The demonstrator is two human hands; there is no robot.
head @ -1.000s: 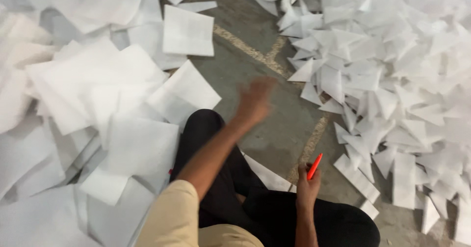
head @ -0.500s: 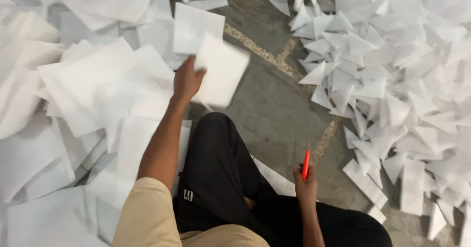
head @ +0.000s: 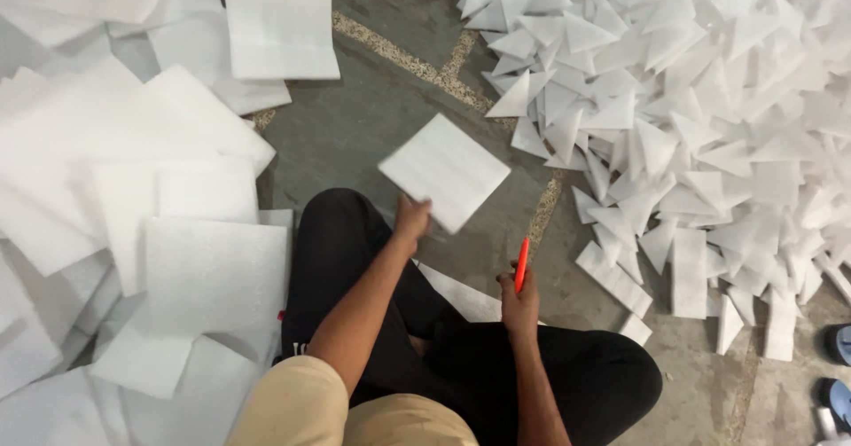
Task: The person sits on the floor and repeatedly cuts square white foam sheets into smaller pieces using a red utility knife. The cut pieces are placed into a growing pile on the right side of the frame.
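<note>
My left hand (head: 411,216) grips a square white foam sheet (head: 445,172) by its near corner and holds it in the air above the grey floor, in front of my black-trousered knee. My right hand (head: 520,306) rests over my right thigh, closed around a thin red-orange cutter (head: 521,265) that points upward. Another white foam piece (head: 461,295) lies on the floor between my legs.
Large square foam sheets (head: 208,260) are scattered in a pile on the left. A heap of cut white foam triangles (head: 674,109) covers the floor at right. A gravel-filled floor joint (head: 399,56) runs diagonally. Blue footwear (head: 838,344) sits at the right edge.
My left hand reached out to the sheets on the left, took one square foam sheet, and brought it back toward my lap. The right hand kept holding the cutter.
</note>
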